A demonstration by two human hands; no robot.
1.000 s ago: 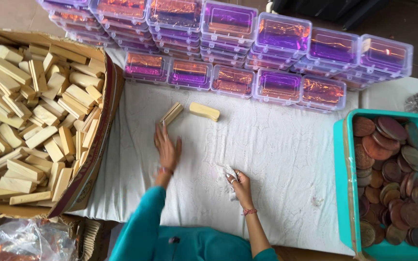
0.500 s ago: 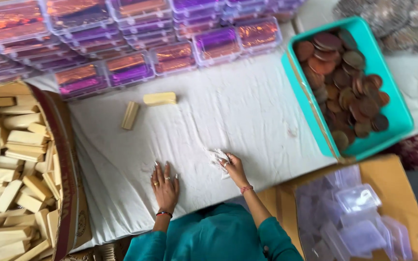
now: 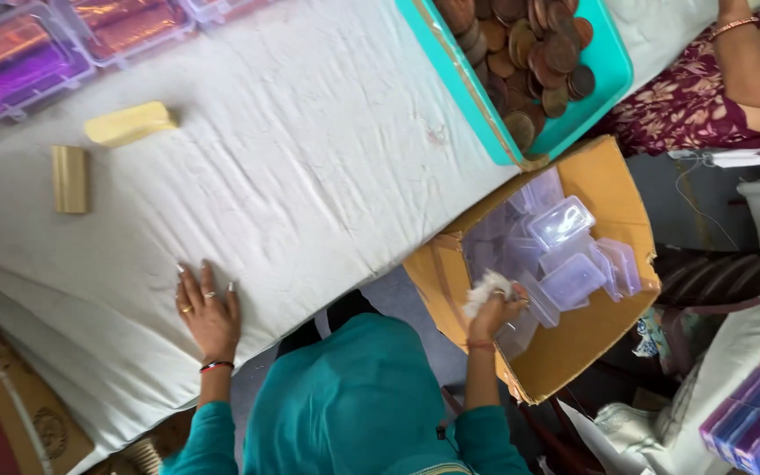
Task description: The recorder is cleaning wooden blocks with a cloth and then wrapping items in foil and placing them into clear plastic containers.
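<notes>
Right hand (image 3: 496, 310) grips white cloth (image 3: 484, 288) above cardboard box (image 3: 587, 347).

The right hand (image 3: 496, 310) has carried the crumpled white cloth (image 3: 484, 288) off the table to the cardboard box (image 3: 595, 339) of clear cases.

At your four o'clock an open brown cardboard box (image 3: 593, 347) stands beside the table, filled with small clear plastic cases (image 3: 561, 222) with snap lids. At your ten o'clock, along the table's far edge, you have clear lidded cases (image 3: 18, 58) glinting purple and orange inside. At one o'clock sits a teal rectangular tub (image 3: 607, 77). More purple-tinted cases (image 3: 754, 413) are stacked at five o'clock.
</notes>
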